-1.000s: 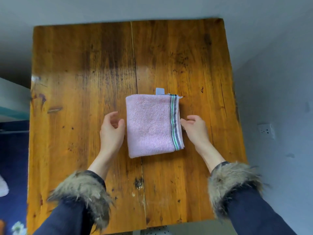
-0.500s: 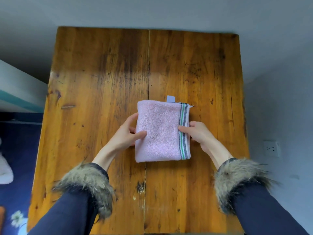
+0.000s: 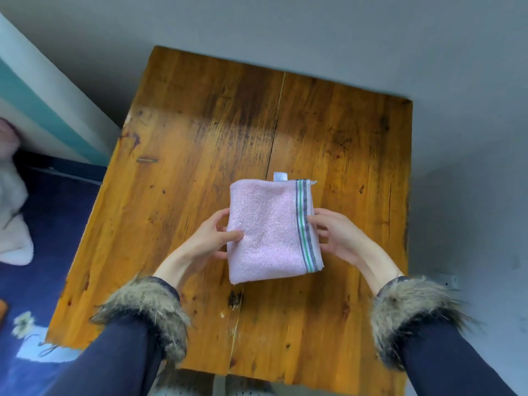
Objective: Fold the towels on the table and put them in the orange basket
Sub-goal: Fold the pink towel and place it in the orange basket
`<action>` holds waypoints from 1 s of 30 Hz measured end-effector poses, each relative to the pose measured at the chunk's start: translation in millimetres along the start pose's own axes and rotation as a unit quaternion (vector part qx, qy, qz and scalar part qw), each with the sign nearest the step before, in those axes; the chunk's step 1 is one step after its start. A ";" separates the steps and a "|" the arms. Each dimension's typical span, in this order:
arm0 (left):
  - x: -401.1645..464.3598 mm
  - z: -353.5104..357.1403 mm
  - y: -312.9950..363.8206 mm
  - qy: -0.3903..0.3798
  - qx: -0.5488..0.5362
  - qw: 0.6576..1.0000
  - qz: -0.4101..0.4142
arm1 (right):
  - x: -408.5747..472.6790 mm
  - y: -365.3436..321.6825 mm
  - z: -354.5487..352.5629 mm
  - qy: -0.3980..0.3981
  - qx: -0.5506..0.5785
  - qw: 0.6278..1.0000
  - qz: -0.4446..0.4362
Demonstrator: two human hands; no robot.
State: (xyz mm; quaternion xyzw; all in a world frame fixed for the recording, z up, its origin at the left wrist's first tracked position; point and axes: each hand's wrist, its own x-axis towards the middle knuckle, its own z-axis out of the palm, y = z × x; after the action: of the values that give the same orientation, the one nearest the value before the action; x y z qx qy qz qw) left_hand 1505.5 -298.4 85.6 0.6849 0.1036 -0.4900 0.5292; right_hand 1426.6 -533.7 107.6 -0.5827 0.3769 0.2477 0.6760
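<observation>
Both hands closed in since a second ago: our left hand (image 3: pixel 208 241) and right hand (image 3: pixel 340 238) pinch folded pink terry towel (image 3: pixel 265 232) by side edges on worn wooden desk (image 3: pixel 200 132). Soft, light; grip all layers, else unfolds.

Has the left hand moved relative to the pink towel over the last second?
Yes. The left hand has closed in rightward on the pink towel and now grips its left edge, thumb on top; earlier it lay beside it.

The folded towel (image 3: pixel 268 230) lies on the table (image 3: pixel 183 155) — near its middle. The left hand (image 3: pixel 210 240) holds its left edge, the right hand (image 3: pixel 338 237) its right.
</observation>
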 end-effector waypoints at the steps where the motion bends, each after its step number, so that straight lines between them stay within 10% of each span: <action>1: -10.7 -7.8 -2.2 0.000 -0.021 1.000 0.000 | -6.8 -5.1 4.0 -0.026 -0.001 1.000 -0.004; 30: -389.5 -354.3 -256.1 0.340 -0.377 0.852 0.129 | -113.2 -9.7 589.8 -0.318 -0.351 0.878 -0.065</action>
State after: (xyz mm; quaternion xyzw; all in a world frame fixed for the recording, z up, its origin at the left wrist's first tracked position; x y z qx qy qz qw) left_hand 1341.3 248.4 215.8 0.5640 0.3649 -0.0771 0.7368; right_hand 1497.3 51.1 225.4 -0.6951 -0.0091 0.4909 0.5251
